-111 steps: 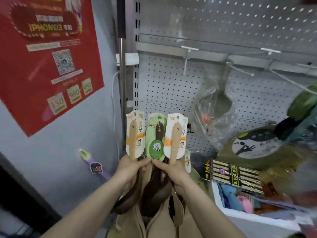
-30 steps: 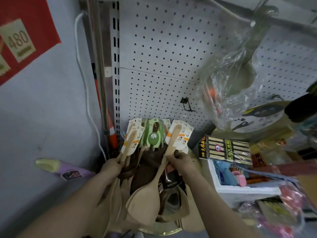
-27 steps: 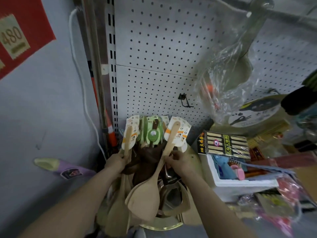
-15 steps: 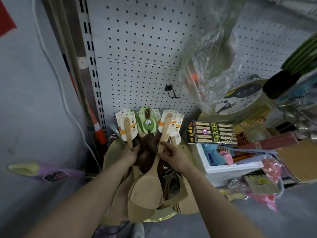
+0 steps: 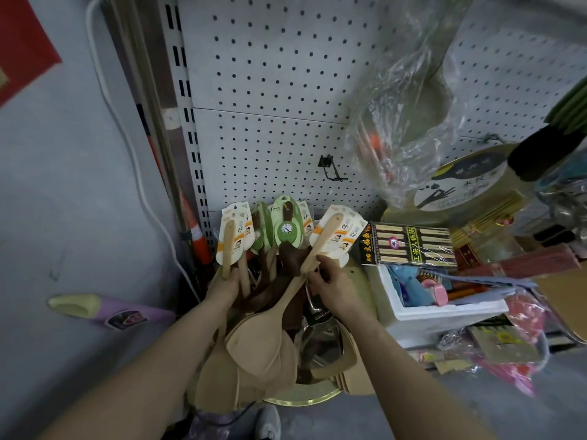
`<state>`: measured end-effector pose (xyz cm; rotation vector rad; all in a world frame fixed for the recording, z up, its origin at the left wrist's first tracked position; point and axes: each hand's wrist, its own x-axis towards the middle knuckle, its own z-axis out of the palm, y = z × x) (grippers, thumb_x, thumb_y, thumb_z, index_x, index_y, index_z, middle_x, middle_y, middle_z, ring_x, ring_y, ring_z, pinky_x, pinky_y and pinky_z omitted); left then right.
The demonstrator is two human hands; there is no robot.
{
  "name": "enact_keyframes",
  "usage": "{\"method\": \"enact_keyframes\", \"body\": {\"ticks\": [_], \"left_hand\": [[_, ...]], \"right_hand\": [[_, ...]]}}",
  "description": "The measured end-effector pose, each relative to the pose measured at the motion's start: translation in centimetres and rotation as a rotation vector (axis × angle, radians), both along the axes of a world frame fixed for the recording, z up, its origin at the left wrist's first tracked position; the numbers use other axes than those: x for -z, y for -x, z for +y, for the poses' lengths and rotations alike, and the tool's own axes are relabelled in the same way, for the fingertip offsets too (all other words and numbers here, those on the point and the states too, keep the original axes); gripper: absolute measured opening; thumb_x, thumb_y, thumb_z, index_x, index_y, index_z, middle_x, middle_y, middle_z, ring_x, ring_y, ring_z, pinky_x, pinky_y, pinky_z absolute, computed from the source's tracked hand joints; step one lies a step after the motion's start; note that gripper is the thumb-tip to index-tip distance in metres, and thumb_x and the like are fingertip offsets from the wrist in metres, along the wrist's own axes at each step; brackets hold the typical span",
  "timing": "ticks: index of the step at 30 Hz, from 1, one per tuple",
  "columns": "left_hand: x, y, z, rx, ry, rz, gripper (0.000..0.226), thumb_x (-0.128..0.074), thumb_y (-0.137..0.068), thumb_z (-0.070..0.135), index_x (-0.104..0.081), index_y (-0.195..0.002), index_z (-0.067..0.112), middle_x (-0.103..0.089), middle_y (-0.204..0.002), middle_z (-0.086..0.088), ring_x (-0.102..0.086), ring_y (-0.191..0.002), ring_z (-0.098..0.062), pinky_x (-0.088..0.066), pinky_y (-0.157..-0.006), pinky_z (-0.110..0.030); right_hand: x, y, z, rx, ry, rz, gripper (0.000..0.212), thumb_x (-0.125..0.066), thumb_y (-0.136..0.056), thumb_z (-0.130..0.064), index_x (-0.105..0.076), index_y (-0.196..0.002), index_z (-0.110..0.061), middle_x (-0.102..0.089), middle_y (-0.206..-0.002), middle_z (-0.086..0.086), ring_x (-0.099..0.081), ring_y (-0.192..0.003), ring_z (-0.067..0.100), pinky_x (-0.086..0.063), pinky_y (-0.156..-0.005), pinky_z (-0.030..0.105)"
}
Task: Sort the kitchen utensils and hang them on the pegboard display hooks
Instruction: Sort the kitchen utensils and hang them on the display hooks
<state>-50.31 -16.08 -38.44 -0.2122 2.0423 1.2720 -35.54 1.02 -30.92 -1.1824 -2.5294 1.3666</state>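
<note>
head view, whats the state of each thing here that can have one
left hand, grips the white-carded spatulas by their handles
right hand, pinches the light wooden spatula by its handle
light wooden spatula, tilted, blade down, not hung
green-carded spatulas, bunched upright between the hands, not hung
black hook, bare on the pegboard
foam box, open, full

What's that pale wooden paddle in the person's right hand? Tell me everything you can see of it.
The wooden paddle looks like pale bare wood: a slim round handle widening into a broad flat blade. It tilts, handle up-right, blade down-left over other paddles. A white-and-orange card is at its handle top. The right hand grips the handle midway with curled fingers.
</note>
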Motion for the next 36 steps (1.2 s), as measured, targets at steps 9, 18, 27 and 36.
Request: {"method": "enact_keyframes", "body": {"ticks": [9, 18, 27, 36], "left_hand": [[1.8, 0.0, -4.2, 0.153, 0.263, 0.054, 0.026, -0.049, -0.096, 0.023, -0.063, -0.113, 0.01, -0.065, -0.106, -0.014, -0.061, -0.097, -0.031, -0.05, -0.093, -0.041], [0.3, 0.0, -1.3, 0.172, 0.186, 0.331, 0.023, -0.056, -0.09, 0.016, -0.067, -0.106, 0.03, -0.067, -0.106, -0.005, -0.06, -0.1, -0.029, -0.049, -0.092, -0.039], [0.4, 2.1, 2.0, -0.027, -0.067, 0.217, 0.038, -0.063, -0.089, 0.01, -0.058, -0.125, 0.019, -0.063, -0.12, -0.002, -0.056, -0.117, -0.023, -0.042, -0.103, -0.038], [0.7, 0.7, -0.1, 0.072, 0.066, 0.198, 0.043, -0.036, -0.102, 0.02, -0.039, -0.145, 0.021, -0.052, -0.135, -0.014, -0.05, -0.121, -0.034, -0.04, -0.103, -0.039]], "right_hand": [[0.1, -0.8, -0.7, -0.002, 0.025, 0.024, 0.041, -0.062, -0.093, -0.032, -0.056, -0.132, -0.022, -0.064, -0.117, -0.001, -0.062, -0.11, 0.019, -0.051, -0.097, 0.04], [0.9, -1.9, 0.0, -0.034, 0.009, -0.032, 0.033, -0.057, -0.097, -0.035, -0.057, -0.129, -0.031, -0.065, -0.114, 0.0, -0.063, -0.097, 0.016, -0.052, -0.077, 0.029], [0.5, -1.5, 1.3, -0.058, 0.035, 0.001, 0.033, -0.057, -0.097, -0.037, -0.059, -0.128, -0.027, -0.065, -0.12, -0.001, -0.063, -0.107, 0.016, -0.053, -0.09, 0.031], [1.3, -0.2, 0.6, 0.008, -0.02, -0.009, 0.03, -0.058, -0.096, -0.039, -0.06, -0.123, -0.027, -0.067, -0.115, 0.003, -0.067, -0.095, 0.017, -0.052, -0.069, 0.023]]}}
